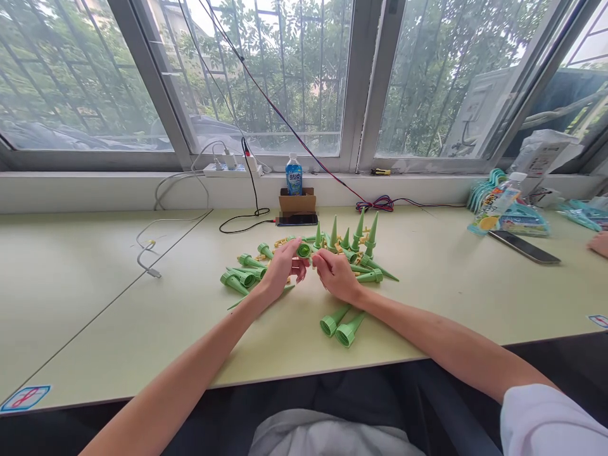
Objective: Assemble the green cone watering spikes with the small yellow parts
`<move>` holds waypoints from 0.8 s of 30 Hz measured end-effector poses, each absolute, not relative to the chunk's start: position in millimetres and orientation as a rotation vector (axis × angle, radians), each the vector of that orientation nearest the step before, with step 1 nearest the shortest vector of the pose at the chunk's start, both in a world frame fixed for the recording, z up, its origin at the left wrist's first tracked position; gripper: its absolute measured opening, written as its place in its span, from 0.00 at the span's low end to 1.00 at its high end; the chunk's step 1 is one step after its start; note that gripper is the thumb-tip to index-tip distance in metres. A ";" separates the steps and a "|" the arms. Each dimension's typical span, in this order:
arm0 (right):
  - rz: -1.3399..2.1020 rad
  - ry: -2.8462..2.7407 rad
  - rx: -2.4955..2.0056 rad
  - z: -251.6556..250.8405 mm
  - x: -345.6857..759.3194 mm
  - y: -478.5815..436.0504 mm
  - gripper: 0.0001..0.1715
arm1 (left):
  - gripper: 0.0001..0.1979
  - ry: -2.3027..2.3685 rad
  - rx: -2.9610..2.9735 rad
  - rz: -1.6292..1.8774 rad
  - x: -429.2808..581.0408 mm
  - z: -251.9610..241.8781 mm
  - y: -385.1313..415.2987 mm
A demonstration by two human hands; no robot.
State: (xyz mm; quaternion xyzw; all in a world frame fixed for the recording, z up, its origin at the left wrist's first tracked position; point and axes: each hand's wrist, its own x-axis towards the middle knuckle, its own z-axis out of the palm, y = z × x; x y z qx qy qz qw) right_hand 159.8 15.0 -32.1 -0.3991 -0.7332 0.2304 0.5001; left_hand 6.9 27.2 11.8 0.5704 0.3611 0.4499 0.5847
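My left hand (284,265) is closed around a green plastic watering spike (304,251), its round open end facing me. Against that spike's side, my right hand (334,273) pinches a small pale yellow piece (313,261), mostly covered by the fingers. Around both hands lie many more green spikes (242,277) mixed with small yellow valve pieces (280,242). Several spikes (372,235) stand point up behind my right hand. Nearer to me, two spikes (348,332) rest side by side with their threaded open ends toward me.
At the back, a phone (297,220) leans by a cardboard box (297,201) with a blue bottle (294,175). A second phone (524,246), a clear bottle (503,199) and hangers (484,188) are to the right. Cables (152,253) cross the left tabletop. Another person's hand (599,243) shows far right.
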 end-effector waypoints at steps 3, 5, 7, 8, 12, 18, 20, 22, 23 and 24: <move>0.531 -1.789 -0.935 -34.0 160.2 15.8 0.25 | 0.16 0.835 1.355 1.053 6.1 12.0 27.5; 0.526 -1.791 -0.936 -35.0 160.7 16.7 0.25 | 0.15 0.829 1.368 1.049 5.7 12.1 27.3; 0.526 -1.789 -0.948 -35.5 161.3 17.3 0.25 | 0.14 0.818 1.377 1.051 5.4 12.0 27.2; 0.525 -1.787 -0.952 -35.7 161.4 17.5 0.25 | 0.14 0.813 1.381 1.053 5.2 11.9 27.2; 0.508 -1.785 -0.950 -36.0 161.5 17.7 0.26 | 0.13 0.807 1.399 1.050 4.1 11.0 27.9; 0.513 -1.775 -0.920 -37.3 161.7 18.3 0.26 | 0.12 0.809 1.425 1.053 3.4 10.7 29.3; 0.514 -1.771 -0.905 -37.6 161.8 18.4 0.25 | 0.12 0.809 1.423 1.059 3.4 10.6 29.2; 0.518 -1.764 -0.892 -37.6 161.9 18.3 0.25 | 0.12 0.806 1.425 1.062 3.2 10.3 28.9; 0.521 -1.761 -0.887 -37.5 161.9 18.2 0.25 | 0.12 0.803 1.428 1.064 3.0 10.0 28.7; 0.523 -1.758 -0.882 -37.4 161.9 18.2 0.24 | 0.12 0.799 1.431 1.065 2.8 9.6 28.7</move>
